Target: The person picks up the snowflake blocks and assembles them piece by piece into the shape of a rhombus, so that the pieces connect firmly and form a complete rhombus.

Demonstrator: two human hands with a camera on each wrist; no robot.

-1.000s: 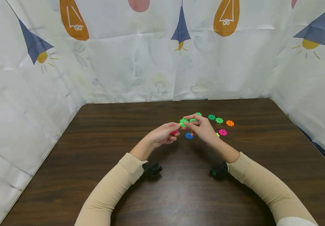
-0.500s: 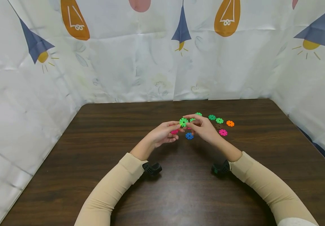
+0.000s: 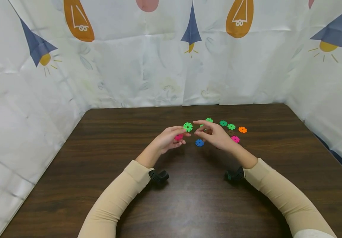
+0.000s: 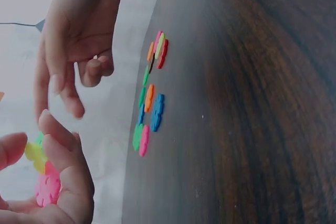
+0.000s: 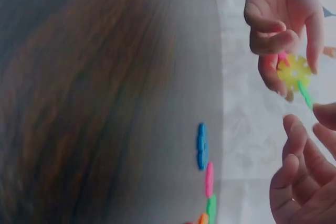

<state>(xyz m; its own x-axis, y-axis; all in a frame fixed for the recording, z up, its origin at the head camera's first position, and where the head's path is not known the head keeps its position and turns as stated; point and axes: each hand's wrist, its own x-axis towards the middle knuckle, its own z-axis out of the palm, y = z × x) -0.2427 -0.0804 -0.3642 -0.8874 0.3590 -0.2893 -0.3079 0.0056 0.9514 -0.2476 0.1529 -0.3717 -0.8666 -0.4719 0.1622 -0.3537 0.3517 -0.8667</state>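
My left hand (image 3: 169,137) pinches a small cluster of notched plastic discs above the table. In the cluster, a green disc (image 3: 188,127) stands above a pink disc (image 3: 178,136). The wrist views also show a yellow disc (image 5: 294,72) between them, with the green one edge-on and slotted into it. To the right, my right hand (image 3: 216,137) hovers with fingers loosely bent and nothing seen between them. In the head view a small gap separates its fingertips from the green disc. A blue disc (image 3: 199,142) lies on the table below, between the two hands.
Several loose discs lie around and behind the right hand, among them an orange disc (image 3: 243,129), a pink disc (image 3: 235,139) and a dark green disc (image 3: 223,123). The brown wooden table (image 3: 129,132) ends at a patterned cloth (image 3: 159,72).
The right fingers, earlier on the green disc, have come away from it. My left hand has drawn slightly left with the cluster, and the green disc now faces the head camera.
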